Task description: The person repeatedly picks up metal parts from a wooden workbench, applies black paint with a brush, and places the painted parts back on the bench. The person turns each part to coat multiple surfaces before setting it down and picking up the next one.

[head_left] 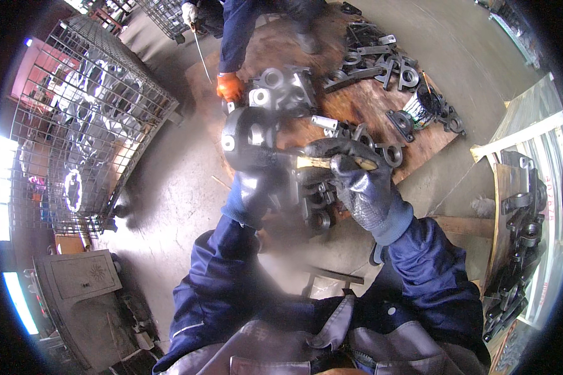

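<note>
My left hand (251, 187), in a dark blue glove, grips a heavy black cast-metal part (249, 139) with round holes and holds it up in front of me. My right hand (355, 178), also gloved, is closed on a tool with a pale wooden handle (313, 162), its tip against the part. Fine dust or smoke hangs below the part. Under both hands lies a wooden pallet (369, 106) with several similar dark castings.
A second person in blue with an orange glove (229, 86) works at the pallet's far side, a thin rod (201, 55) in the other hand. A wire-mesh cage (87, 119) of metal parts stands left. More castings (519, 244) fill a crate at right. A grey machine (84, 300) sits lower left.
</note>
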Available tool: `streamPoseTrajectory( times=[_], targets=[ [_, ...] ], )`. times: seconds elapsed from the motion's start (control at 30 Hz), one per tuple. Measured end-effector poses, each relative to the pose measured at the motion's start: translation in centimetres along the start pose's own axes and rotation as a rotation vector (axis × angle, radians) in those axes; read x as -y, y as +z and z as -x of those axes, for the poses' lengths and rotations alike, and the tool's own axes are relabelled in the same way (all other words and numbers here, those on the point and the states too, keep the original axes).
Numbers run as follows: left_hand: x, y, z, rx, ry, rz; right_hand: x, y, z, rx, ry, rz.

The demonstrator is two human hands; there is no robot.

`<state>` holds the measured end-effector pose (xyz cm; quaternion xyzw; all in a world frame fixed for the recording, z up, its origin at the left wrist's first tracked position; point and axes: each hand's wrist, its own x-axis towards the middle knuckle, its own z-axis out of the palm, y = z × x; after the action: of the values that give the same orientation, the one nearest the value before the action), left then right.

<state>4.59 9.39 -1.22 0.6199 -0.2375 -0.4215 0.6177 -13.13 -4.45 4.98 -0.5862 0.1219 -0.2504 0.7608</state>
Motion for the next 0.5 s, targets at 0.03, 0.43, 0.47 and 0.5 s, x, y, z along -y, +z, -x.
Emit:
streamPoseTrajectory(
  times=[0.03,0.43,0.47,0.5],
  targets=[
    [0.0,-0.1,0.0,0.010,0.000,-0.005,-0.2,0.1,0.0,-0.026,0.049,-0.036],
    [-2.2,1.3,-0.2,-0.044,-0.024,-0.125,-1.7,0.8,-0.1,-0.216,0.259,-0.640],
    [-2.4,1.6,-0.1,-0.049,-0.038,-0.130,-1.8,0.9,-0.1,-0.209,0.295,-0.693],
    [-2.4,1.8,0.0,-0.054,-0.053,-0.134,-1.8,0.9,0.0,-0.200,0.272,-0.698]
  ],
)
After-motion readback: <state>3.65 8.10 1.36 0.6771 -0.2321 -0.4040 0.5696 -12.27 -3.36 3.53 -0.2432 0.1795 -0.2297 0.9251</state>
